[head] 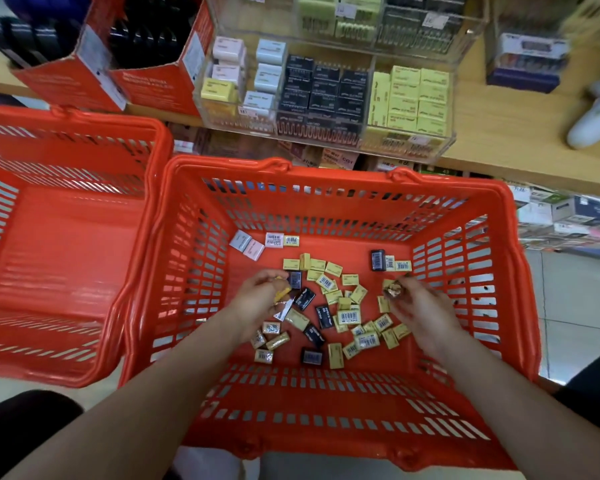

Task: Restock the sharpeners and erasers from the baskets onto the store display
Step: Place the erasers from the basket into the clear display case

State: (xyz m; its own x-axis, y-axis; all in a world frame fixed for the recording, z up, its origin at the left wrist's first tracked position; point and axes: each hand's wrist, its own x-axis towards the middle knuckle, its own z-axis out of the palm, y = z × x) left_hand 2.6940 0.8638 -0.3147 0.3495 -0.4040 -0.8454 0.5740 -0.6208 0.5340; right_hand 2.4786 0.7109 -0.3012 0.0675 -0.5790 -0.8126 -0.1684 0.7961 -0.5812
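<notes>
Both my hands reach down into a red plastic basket [499, 244] whose floor is littered with several small wrapped erasers [349, 317], yellow and black ones. My left hand [257, 299] is closed around a few small yellow and dark erasers. My right hand [420, 306] pinches a small gold-wrapped eraser [392, 289] at its fingertips. Above the basket a clear acrylic display [326, 98] on the wooden shelf holds rows of pastel, black and yellow erasers.
A second red basket [66, 237] stands to the left, with nothing visible inside. Orange cardboard boxes [136, 71] of dark items sit on the shelf at upper left. A white object [593, 116] lies at the shelf's right. More stock fills the lower shelf [568, 216].
</notes>
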